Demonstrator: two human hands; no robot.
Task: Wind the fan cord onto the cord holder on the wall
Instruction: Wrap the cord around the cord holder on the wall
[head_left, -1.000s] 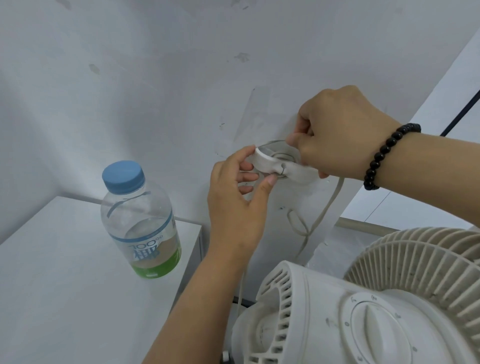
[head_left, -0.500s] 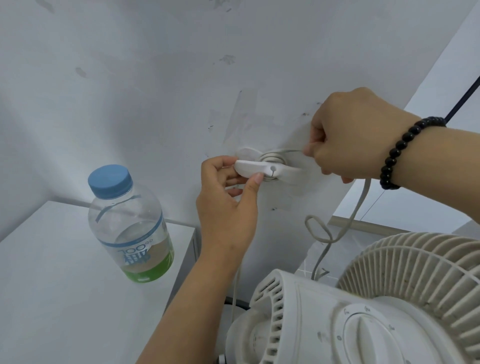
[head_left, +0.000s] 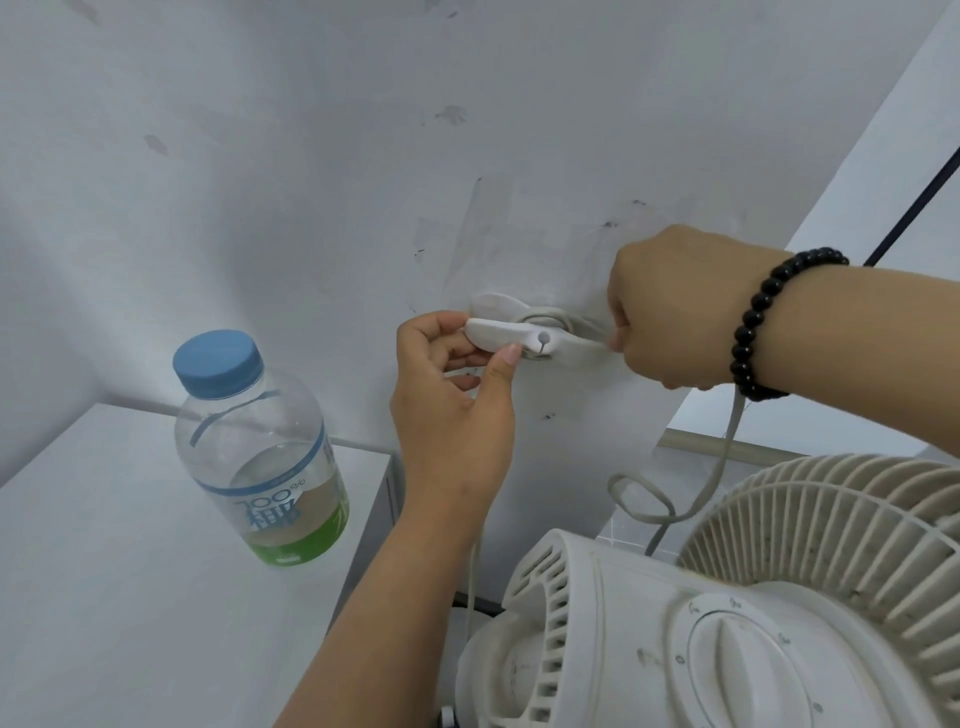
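A white winged cord holder (head_left: 524, 338) is fixed to the grey-white wall. My left hand (head_left: 457, 395) pinches its left wing between thumb and fingers. The pale fan cord (head_left: 719, 467) is looped around the holder's hub, then runs to my right hand (head_left: 670, 306), which is closed on it just right of the holder. Below that hand the cord hangs down, makes a loose loop and drops behind the white fan (head_left: 727, 613). Another strand hangs straight down under my left wrist.
A clear water bottle (head_left: 260, 452) with a blue cap and green label stands on a white cabinet top (head_left: 104, 571) at the left. The fan's body and grille fill the lower right. A black cable (head_left: 914, 213) crosses the upper right wall.
My right hand has swung from above the holder around to its right side and slightly lower, carrying the cord around the hub. My left hand stays on the holder's left wing.
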